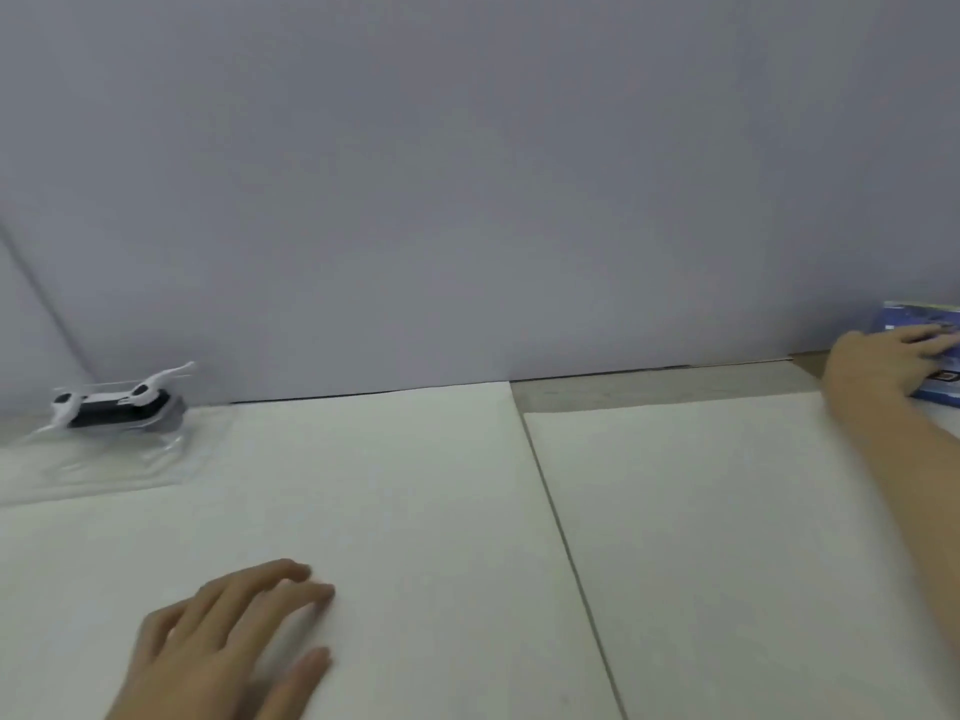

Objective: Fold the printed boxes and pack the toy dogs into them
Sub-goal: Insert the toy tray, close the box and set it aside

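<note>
A white and black toy dog (pixel 117 400) lies on its back at the far left of the table, inside a clear plastic bag (pixel 88 459). At the far right edge lies a blue printed box (pixel 930 356), partly cut off by the frame. My right hand (pixel 883 361) reaches out to it and rests on top, with fingers laid over the box. My left hand (pixel 234 631) lies flat on the white table near the front, fingers apart and nothing in it.
The white table (pixel 415 511) is made of two boards with a seam (pixel 566 553) running front to back. A grey wall (pixel 467 174) stands right behind it. A brownish strip (pixel 649 387) shows at the back right.
</note>
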Motion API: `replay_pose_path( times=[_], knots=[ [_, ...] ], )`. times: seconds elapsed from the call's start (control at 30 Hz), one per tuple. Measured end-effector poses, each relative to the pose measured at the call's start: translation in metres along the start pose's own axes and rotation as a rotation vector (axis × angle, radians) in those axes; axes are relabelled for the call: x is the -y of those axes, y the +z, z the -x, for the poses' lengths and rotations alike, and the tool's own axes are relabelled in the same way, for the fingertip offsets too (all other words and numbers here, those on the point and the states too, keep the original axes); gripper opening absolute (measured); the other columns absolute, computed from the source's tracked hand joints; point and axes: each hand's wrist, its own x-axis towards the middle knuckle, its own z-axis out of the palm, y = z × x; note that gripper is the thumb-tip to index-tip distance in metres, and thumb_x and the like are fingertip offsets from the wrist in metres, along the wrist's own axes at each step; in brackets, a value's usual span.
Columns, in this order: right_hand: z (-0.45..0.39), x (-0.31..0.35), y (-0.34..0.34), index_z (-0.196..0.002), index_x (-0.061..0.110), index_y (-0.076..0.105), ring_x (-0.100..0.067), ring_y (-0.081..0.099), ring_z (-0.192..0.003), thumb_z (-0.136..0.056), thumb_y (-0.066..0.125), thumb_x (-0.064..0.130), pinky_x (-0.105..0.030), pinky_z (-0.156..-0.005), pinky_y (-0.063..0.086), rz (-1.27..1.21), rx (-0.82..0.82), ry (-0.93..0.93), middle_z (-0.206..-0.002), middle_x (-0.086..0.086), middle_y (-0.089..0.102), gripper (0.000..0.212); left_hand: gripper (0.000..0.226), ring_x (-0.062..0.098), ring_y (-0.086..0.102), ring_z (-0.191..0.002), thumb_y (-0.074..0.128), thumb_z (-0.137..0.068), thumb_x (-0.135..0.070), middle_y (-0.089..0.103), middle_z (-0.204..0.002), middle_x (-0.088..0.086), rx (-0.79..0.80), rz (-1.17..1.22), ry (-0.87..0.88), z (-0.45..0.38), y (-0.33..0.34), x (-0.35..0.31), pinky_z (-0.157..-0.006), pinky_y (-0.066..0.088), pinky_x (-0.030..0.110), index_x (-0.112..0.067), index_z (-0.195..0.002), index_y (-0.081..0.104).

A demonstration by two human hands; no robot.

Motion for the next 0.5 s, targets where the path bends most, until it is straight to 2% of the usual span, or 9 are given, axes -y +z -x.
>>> replay_pose_path(
  times=[0.03, 0.1, 0.17, 0.23, 0.3, 0.43, 0.5],
  knots=[
    [0.004, -0.003, -0.002, -0.151, -0.019, 0.027, -0.053, -0.002, -0.154, -0.110, 0.030, 0.010, -0.063, -0.120, 0.018, 0.062, 0.022, 0.001, -0.164, -0.039, 0.003, 0.050, 0.059, -0.001, 0.056, -0.111, 0.026, -0.098, -0.075, 0.065, -0.117, -0.022, 0.123, 0.045, 0.091, -0.006, -0.011, 0.007, -0.096, 0.031, 0.024, -0.040, -0.108, 0.072],
    [0.028, -0.003, -0.006, -0.151, -0.016, 0.033, -0.054, -0.001, -0.154, -0.109, 0.029, 0.005, -0.064, -0.119, 0.020, 0.154, 0.013, -0.028, -0.163, -0.040, 0.007, 0.047, 0.049, -0.004, 0.052, -0.111, 0.030, -0.100, -0.069, 0.063, -0.117, -0.023, 0.132, 0.053, 0.196, -0.002, -0.004, 0.008, -0.087, 0.032, 0.025, -0.042, -0.109, 0.069],
    [0.064, 0.003, -0.010, -0.152, -0.010, 0.036, -0.056, 0.001, -0.153, -0.108, 0.030, 0.000, -0.065, -0.118, 0.028, 0.174, -0.030, -0.089, -0.162, -0.040, 0.013, 0.045, 0.036, -0.006, 0.050, -0.111, 0.043, -0.095, -0.063, 0.062, -0.116, -0.023, 0.152, 0.068, 0.206, 0.001, -0.010, 0.012, -0.085, 0.032, 0.027, -0.042, -0.109, 0.068],
    [0.109, 0.006, -0.015, -0.156, -0.001, 0.034, -0.055, 0.006, -0.153, -0.108, 0.032, -0.002, -0.060, -0.118, 0.034, 0.171, -0.067, -0.170, -0.162, -0.037, 0.019, 0.048, 0.030, -0.005, 0.049, -0.110, 0.048, -0.091, -0.055, 0.062, -0.115, -0.023, 0.190, 0.056, 0.184, -0.002, -0.017, 0.009, -0.085, 0.032, 0.029, -0.042, -0.109, 0.068],
    [0.158, 0.006, -0.022, -0.161, 0.006, 0.025, -0.051, 0.009, -0.154, -0.109, 0.031, 0.002, -0.053, -0.117, 0.037, 0.127, -0.082, -0.253, -0.165, -0.033, 0.015, 0.053, 0.032, -0.004, 0.049, -0.110, 0.044, -0.092, -0.056, 0.060, -0.116, -0.024, 0.194, 0.072, 0.200, 0.002, -0.014, 0.006, -0.087, 0.031, 0.029, -0.041, -0.110, 0.067],
    [0.261, 0.023, -0.028, -0.164, 0.015, 0.017, -0.042, 0.006, -0.158, -0.110, 0.035, 0.010, -0.044, -0.113, 0.042, 0.115, -0.093, -0.507, -0.170, -0.023, 0.005, 0.058, 0.054, -0.006, 0.039, -0.124, 0.018, -0.092, -0.071, 0.042, -0.128, -0.033, 0.321, 0.078, 0.113, 0.002, -0.018, 0.012, -0.101, 0.023, 0.027, -0.048, -0.125, 0.054],
    [0.313, 0.031, -0.034, -0.163, 0.012, 0.020, -0.033, 0.004, -0.160, -0.109, 0.037, 0.010, -0.040, -0.115, 0.039, -0.020, -0.099, -0.643, -0.171, -0.019, 0.006, 0.057, 0.045, -0.005, 0.036, -0.126, 0.023, -0.097, -0.071, 0.038, -0.130, -0.034, 0.365, 0.071, 0.106, 0.004, -0.020, 0.012, -0.102, 0.020, 0.026, -0.049, -0.126, 0.050]
  ],
)
